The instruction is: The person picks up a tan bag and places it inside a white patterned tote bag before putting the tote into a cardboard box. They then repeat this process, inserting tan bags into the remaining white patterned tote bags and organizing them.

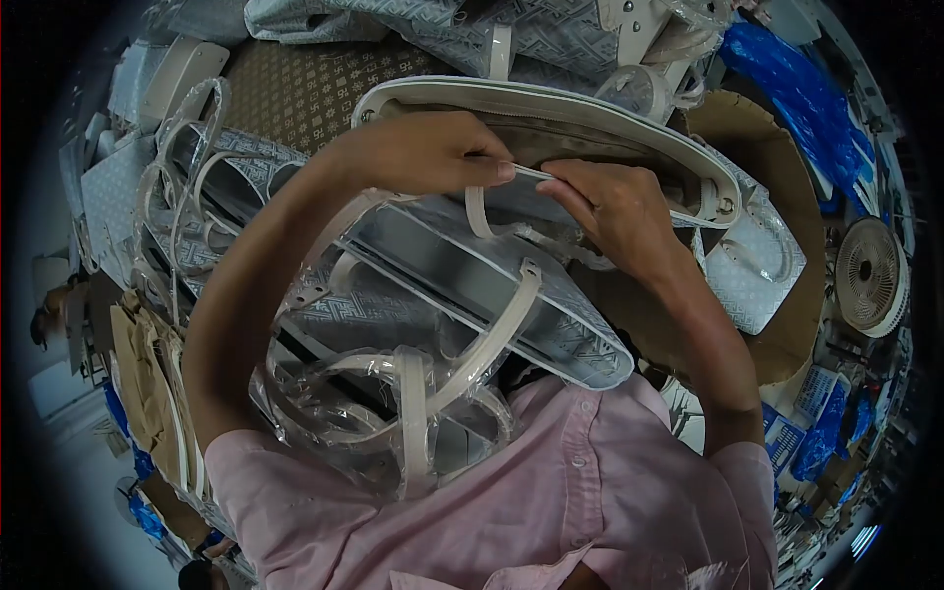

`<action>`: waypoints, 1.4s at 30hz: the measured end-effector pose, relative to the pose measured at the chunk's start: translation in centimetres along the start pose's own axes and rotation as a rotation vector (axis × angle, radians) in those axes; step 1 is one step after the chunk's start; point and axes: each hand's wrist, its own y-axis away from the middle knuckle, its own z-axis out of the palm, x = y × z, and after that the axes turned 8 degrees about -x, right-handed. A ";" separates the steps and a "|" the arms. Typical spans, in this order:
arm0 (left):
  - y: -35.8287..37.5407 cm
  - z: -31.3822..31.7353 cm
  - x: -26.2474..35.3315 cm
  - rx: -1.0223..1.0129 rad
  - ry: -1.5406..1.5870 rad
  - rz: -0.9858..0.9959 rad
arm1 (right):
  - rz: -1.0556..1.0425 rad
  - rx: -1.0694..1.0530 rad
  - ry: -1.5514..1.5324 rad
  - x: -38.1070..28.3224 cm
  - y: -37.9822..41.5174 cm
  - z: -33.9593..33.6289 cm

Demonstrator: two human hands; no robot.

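A handbag (560, 102) with pale trim and a brownish lining lies open in front of me, its mouth facing up. My left hand (438, 152) is closed on the near rim of this bag, thumb and fingers pinched together. A short distance to the right, my right hand (615, 202) pinches the same rim. Between the two hands a thin pale strip of the edge shows. Below them lies another grey patterned bag (575, 334), with a pale handle (492, 344) wrapped in clear plastic. My fingertips are partly hidden behind the rim.
More patterned bags with plastic-wrapped handles (172, 206) crowd the left side. A large cardboard carton (787, 177) stands at the right, near blue plastic wrapping (792, 98) and a round fan (870, 275). Brown paper (147, 383) is stacked at lower left.
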 end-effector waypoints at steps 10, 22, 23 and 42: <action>-1.4 2.3 -1.3 0.234 -0.095 0.232 | 0.049 -0.040 -0.035 0.5 -0.2 -0.2; -1.0 0.9 -3.1 0.108 0.163 0.247 | -0.064 -0.049 -0.130 0.7 -0.3 -0.2; -1.0 0.7 -3.0 0.070 0.171 0.265 | -0.048 -0.046 -0.135 0.7 -0.3 -0.1; 2.2 3.5 -0.5 0.410 -0.412 0.034 | -0.053 -0.191 -0.029 -0.3 -0.7 -0.7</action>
